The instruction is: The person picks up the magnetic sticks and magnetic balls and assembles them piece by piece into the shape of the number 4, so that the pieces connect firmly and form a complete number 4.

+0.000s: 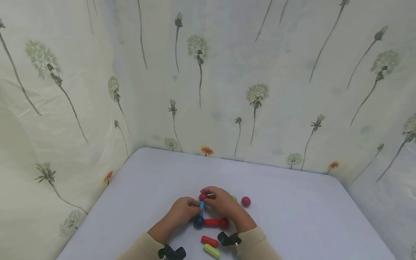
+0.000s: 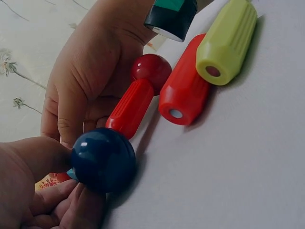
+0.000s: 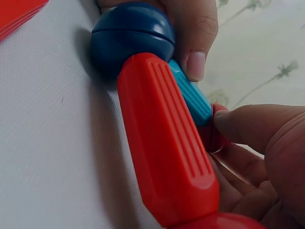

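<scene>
Left hand [image 1: 182, 212] is holding a narrow pinch, thumb and fingers closing round the light-blue rod [image 1: 202, 208] at the lower centre of the head view. Right hand [image 1: 223, 203] is also keeping a narrow grip, its thumb and fingers pinching the upper red ball [image 1: 203, 196] at the rod's far end. At the rod's near end the dark blue ball [image 1: 199, 222] is joining it to the attached red rod [image 1: 212, 223], which is running rightward and ending in the darker red ball [image 1: 224, 223].

Counting by kind, three reddish balls are showing, the third being the loose ball [image 1: 246, 201] lying right of the hands; one dark blue ball; one light-blue rod; and two red rods, the loose red rod [image 1: 209, 241] lying at bottom centre. One yellow-green rod [image 1: 212, 251] is lying just below that. Another yellow-green piece [image 1: 234, 198] is peeking out behind the right hand, perhaps a second rod, though too little is showing to be sure. Everything is sitting over the white table [image 1: 292, 206].
</scene>
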{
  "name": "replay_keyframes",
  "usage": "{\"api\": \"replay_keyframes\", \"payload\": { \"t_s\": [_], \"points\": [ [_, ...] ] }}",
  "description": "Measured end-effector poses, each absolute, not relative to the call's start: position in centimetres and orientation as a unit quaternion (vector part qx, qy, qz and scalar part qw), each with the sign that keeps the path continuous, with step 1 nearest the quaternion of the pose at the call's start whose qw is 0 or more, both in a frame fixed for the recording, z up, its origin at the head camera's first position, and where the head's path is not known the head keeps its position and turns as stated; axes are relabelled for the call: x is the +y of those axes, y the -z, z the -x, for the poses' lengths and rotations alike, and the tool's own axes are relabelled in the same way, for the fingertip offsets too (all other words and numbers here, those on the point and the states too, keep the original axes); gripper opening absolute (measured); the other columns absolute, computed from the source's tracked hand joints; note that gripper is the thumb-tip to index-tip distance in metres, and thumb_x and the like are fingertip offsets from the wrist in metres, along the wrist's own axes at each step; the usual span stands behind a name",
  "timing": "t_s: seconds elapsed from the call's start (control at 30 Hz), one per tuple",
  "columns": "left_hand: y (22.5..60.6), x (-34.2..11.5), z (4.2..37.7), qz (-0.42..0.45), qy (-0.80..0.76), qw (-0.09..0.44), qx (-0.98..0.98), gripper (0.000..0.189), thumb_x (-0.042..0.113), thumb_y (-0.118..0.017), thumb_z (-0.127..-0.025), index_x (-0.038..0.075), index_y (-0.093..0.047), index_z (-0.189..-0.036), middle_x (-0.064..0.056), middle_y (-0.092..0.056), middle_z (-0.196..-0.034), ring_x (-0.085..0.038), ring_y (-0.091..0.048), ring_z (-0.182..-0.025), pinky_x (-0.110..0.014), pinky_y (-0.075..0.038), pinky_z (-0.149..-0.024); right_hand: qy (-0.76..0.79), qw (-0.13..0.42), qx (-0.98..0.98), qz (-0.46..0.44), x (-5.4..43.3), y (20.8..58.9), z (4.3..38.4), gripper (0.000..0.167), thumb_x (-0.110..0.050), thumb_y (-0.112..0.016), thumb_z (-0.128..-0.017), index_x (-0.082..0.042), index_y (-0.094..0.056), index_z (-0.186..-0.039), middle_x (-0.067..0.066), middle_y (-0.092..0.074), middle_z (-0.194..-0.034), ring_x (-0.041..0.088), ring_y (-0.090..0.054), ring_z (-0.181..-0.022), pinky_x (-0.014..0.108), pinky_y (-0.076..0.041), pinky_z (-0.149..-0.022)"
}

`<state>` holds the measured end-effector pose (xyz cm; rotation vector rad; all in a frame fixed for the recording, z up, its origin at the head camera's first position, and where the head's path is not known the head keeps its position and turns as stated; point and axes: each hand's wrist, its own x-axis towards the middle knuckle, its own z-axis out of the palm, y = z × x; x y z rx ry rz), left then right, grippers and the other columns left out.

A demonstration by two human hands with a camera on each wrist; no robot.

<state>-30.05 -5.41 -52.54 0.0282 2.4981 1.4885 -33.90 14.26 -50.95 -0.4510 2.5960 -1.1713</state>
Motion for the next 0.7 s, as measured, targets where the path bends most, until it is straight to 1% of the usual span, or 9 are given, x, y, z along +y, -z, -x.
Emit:
{"api": "replay_keyframes", "payload": {
  "t_s": [0.13, 0.33, 0.47, 0.57, 0.7],
  "points": [
    [52.7, -5.4, 30.2, -0.009, -0.512, 0.116, 0.851, 0.028, 0.023, -0.08, -0.091, 0.003, -0.072, -0.109, -0.003, -0.073, -0.092, -0.018, -0.067, -0.084, -0.039, -0.059, -0.08, 0.4, 0.122, 0.896, 0.149, 14.3, 51.3, 33.8, 0.039, -0.025, -0.072, -0.099, -0.03, -0.068, -0.137, -0.004, -0.069, -0.134, 0.031, -0.061, -0.133, 0.056, -0.052, -0.106],
    [53.1, -5.5, 30.3, -0.018, -0.521, 0.116, 0.845, 0.029, 0.022, -0.08, -0.09, 0.002, -0.072, -0.109, -0.003, -0.072, -0.089, -0.018, -0.067, -0.083, -0.039, -0.059, -0.078, 0.384, 0.125, 0.904, 0.141, 14.3, 51.9, 33.5, 0.043, -0.026, -0.068, -0.101, -0.035, -0.064, -0.142, -0.007, -0.065, -0.144, 0.03, -0.052, -0.144, 0.059, -0.043, -0.114],
    [53.1, -5.6, 30.3, -0.014, -0.52, 0.116, 0.846, 0.029, 0.023, -0.08, -0.09, 0.002, -0.072, -0.109, -0.002, -0.072, -0.088, -0.018, -0.067, -0.083, -0.039, -0.059, -0.077, 0.384, 0.124, 0.903, 0.149, 14.5, 51.9, 33.4, 0.044, -0.026, -0.067, -0.102, -0.033, -0.062, -0.145, -0.005, -0.062, -0.148, 0.031, -0.048, -0.147, 0.061, -0.041, -0.115],
    [52.9, -5.5, 30.2, -0.01, -0.517, 0.115, 0.848, 0.03, 0.024, -0.08, -0.09, 0.003, -0.072, -0.109, -0.002, -0.072, -0.089, -0.018, -0.067, -0.083, -0.039, -0.059, -0.078, 0.381, 0.119, 0.905, 0.149, 14.5, 51.7, 33.2, 0.046, -0.025, -0.067, -0.102, -0.029, -0.061, -0.147, -0.005, -0.062, -0.148, 0.03, -0.049, -0.147, 0.059, -0.042, -0.115],
    [52.8, -5.5, 30.0, -0.01, -0.511, 0.112, 0.852, 0.03, 0.026, -0.08, -0.091, 0.005, -0.072, -0.11, -0.002, -0.072, -0.09, -0.017, -0.066, -0.084, -0.039, -0.059, -0.08, 0.388, 0.096, 0.907, 0.133, 14.5, 51.4, 32.9, 0.044, -0.026, -0.067, -0.102, -0.027, -0.062, -0.145, -0.004, -0.066, -0.143, 0.028, -0.056, -0.14, 0.055, -0.049, -0.11]
  ]
}}
